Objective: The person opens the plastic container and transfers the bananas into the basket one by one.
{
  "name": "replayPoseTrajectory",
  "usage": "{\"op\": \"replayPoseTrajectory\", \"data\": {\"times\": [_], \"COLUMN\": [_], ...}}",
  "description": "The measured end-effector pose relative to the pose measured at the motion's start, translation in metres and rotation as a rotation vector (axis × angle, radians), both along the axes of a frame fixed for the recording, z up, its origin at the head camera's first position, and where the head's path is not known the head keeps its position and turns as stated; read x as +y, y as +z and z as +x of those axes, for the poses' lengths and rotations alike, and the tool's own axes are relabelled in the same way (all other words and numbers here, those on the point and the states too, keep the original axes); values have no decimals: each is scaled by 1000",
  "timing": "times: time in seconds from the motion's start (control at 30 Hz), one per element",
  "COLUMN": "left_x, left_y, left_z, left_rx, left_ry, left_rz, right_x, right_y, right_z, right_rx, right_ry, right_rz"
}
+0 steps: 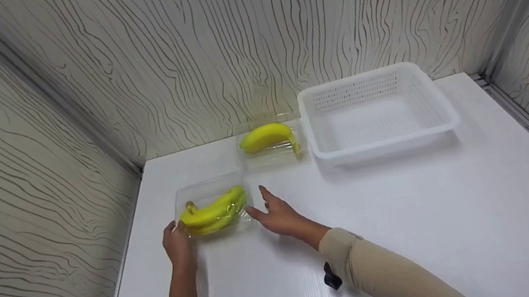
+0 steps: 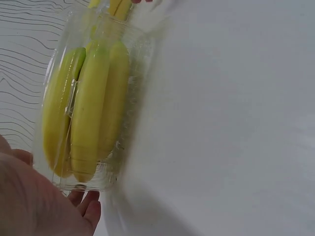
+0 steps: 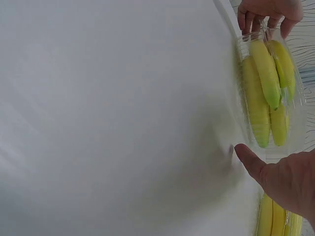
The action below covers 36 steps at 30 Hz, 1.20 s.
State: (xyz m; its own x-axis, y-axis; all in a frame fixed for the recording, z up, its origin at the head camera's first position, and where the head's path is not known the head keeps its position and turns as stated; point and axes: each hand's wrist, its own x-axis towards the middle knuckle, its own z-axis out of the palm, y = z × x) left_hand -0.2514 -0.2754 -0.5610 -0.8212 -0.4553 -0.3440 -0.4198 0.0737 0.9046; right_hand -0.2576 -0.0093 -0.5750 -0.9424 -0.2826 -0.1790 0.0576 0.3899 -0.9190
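A clear plastic clamshell box holds several yellow bananas with greenish tips. My left hand grips the box's left end, its fingers bent around the lower edge in the left wrist view. At the opposite end is my right hand, fingers spread and straight, thumb tip close to the box's right corner. In the right wrist view, the right thumb points toward the near end of the box. Behind, a second clear box with yellow bananas in it lies by the back wall.
A white plastic basket with perforated sides stands at the back right of the white table, right beside the second box. Wood-grain patterned walls enclose the table at the back and sides.
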Motion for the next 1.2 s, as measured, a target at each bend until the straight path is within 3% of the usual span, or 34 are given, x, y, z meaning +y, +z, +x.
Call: {"op": "replayPoseTrajectory", "data": {"times": [0.17, 0.33, 0.47, 0.77, 1.03, 1.2], "left_x": [10, 20, 27, 35, 60, 78], "left_y": [-7, -21, -30, -39, -46, -46], "left_z": [11, 17, 18, 27, 43, 52], "left_rx": [19, 97, 149, 209, 211, 210], "left_ry": [-16, -2, 10, -96, -238, -285], "left_rz": [-12, -29, -36, -28, -117, -192], "right_x": [-8, -8, -1, 24, 62, 84], "right_y": [-1, -2, -2, -6, -11, -14], "right_z": [0, -3, -7, -4, 10, 20], "right_rx": [-22, -58, -20, 64, 53, 69], "right_ry": [3, 6, 10, 37, 11, 2], "right_rz": [-26, -57, -47, -6, -104, -127]}}
